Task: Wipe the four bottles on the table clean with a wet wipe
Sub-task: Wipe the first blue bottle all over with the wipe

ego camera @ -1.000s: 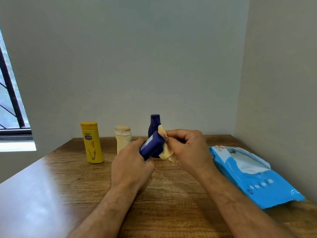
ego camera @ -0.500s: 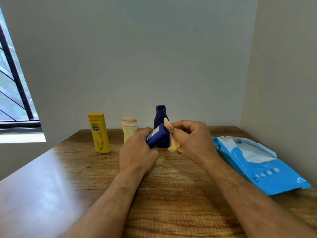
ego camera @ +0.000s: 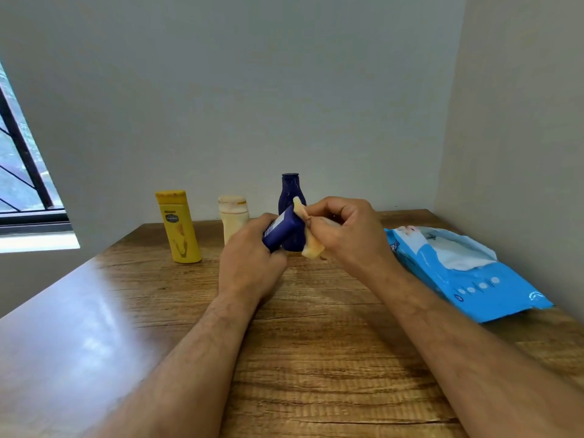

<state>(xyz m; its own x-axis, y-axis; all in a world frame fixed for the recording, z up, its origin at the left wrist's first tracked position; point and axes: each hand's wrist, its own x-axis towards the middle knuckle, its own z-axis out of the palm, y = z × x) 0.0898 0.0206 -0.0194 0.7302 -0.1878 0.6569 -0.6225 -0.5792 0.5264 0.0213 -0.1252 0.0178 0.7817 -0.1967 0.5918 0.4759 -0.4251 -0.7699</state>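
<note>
Left hand: grips small blue bottle, tilted as before.
Right hand: pinches wet wipe, still against bottle's end.
Change: none evident; wiping probably continues.

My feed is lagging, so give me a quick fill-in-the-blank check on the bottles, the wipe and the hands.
1. The left hand grips a small ____ bottle.
2. The right hand pinches the ____ against that bottle.
3. Three bottles stand by the wall; the leftmost one is ____.
4. The blue wipe pack lies to the ____ of the hands.

Missing words: blue; wipe; yellow; right
</note>
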